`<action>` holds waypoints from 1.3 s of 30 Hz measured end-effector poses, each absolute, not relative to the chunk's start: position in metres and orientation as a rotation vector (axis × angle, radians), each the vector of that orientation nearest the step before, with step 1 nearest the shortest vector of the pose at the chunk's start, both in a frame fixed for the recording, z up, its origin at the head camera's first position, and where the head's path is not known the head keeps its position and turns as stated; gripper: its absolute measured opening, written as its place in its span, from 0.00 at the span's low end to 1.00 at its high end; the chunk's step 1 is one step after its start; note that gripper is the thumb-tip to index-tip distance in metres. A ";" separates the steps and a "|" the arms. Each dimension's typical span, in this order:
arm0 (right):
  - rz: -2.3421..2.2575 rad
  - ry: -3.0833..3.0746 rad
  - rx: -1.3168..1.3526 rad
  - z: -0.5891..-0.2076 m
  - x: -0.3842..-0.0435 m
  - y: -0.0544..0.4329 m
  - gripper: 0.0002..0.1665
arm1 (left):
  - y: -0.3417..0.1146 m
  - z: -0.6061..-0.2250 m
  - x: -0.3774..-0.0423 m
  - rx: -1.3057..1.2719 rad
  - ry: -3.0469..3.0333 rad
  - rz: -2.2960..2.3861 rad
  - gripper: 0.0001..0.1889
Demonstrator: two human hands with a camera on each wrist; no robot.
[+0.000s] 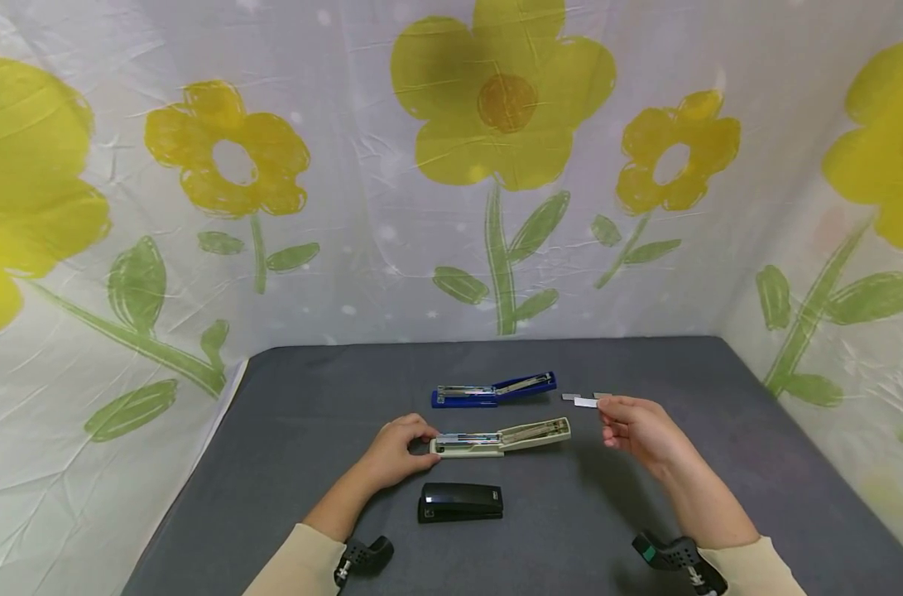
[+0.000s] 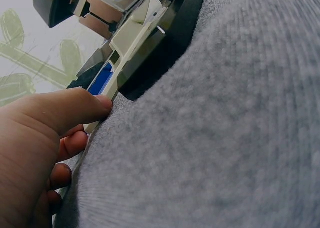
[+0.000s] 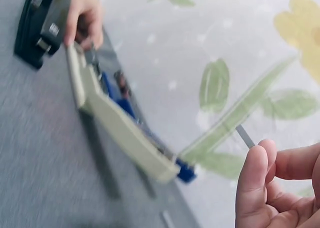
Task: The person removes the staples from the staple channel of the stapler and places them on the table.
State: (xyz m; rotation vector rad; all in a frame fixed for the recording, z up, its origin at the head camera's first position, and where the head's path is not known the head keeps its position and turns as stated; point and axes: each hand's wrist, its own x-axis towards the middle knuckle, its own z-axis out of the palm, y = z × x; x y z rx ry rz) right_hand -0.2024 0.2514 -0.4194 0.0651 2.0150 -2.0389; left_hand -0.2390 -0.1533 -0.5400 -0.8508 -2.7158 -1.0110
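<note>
A cream stapler (image 1: 535, 434) lies swung open on the grey table, its lid to the right. My left hand (image 1: 397, 454) pinches its left end between thumb and fingers; the thumb presses on the stapler's base edge in the left wrist view. To the right, my right hand (image 1: 648, 434) is raised and pinches a short strip of staples (image 3: 245, 136) between thumb and forefinger, with one end sticking out to the left. The strip is apart from the stapler, beyond its lid end.
Behind the cream stapler lies an opened blue stapler (image 1: 462, 401). More staple strips (image 1: 569, 396) rest on the table (image 1: 317, 397) to its right. A closed black stapler (image 1: 461, 503) sits nearest me. A flower-printed curtain (image 1: 391, 273) stands behind and at the sides.
</note>
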 end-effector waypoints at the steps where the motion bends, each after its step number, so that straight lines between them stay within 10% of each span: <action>1: -2.032 2.020 0.078 -0.422 -0.202 0.255 0.09 | -0.153 -0.540 -0.239 -0.848 -2.716 -1.015 0.13; 39: -1.422 2.635 0.258 -0.487 -0.213 0.248 0.13 | -0.151 -0.539 -0.239 -0.809 -2.725 -1.080 0.13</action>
